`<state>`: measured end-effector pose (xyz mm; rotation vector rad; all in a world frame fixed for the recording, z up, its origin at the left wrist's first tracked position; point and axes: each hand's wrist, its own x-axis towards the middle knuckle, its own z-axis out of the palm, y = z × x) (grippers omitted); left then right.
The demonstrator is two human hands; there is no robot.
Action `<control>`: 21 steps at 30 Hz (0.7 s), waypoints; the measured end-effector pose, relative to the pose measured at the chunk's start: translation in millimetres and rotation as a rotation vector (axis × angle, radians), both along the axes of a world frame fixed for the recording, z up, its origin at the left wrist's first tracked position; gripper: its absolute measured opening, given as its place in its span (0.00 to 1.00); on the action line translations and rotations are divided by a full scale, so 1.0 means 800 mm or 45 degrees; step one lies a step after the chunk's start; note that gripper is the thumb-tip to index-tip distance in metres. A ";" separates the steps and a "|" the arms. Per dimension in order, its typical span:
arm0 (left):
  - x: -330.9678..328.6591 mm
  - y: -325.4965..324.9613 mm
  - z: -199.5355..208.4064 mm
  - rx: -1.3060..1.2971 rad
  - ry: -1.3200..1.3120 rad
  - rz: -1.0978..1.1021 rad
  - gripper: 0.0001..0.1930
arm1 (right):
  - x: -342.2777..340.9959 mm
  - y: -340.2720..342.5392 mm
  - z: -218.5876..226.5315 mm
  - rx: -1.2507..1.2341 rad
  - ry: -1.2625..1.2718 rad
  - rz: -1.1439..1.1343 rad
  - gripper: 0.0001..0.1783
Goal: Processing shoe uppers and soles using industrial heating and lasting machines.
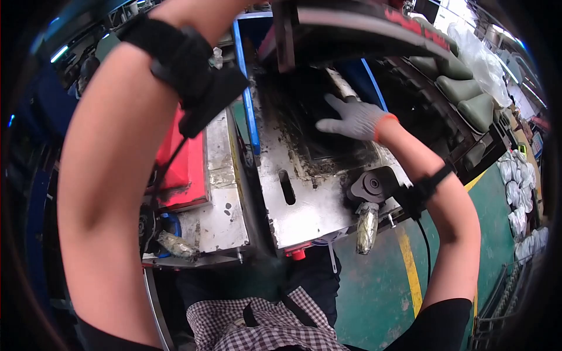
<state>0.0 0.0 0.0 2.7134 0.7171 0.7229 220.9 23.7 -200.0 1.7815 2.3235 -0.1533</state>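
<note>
Pale-gloved, orange-cuffed right grip (354,121) is splayed, nothing clutched that I can see, probably kept flat to feel or steady the flat black slab (307,128) on the scuffed silver metal worktop (319,217). Can't tell if they're touching. Left grip's out of frame, so no clue there.

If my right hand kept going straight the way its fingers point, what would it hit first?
Probably the black slab right ahead of your gloved right hand; depth is unclear, so the hand might pass just above it, toward the blue strip farther left.
</note>
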 end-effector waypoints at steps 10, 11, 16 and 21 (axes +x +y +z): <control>0.044 -0.052 -0.195 0.706 -0.287 0.291 0.40 | 0.026 -0.270 -0.047 0.750 0.710 0.554 0.23; 0.045 -0.061 -0.211 0.669 -0.263 0.297 0.41 | 0.023 -0.284 -0.057 0.774 0.679 0.556 0.22; 0.048 -0.075 -0.289 0.789 -0.253 0.210 0.45 | 0.016 -0.292 -0.098 0.982 0.685 0.551 0.17; 0.043 -0.087 -0.329 0.816 -0.215 0.244 0.43 | 0.023 -0.294 -0.107 1.231 0.661 0.581 0.17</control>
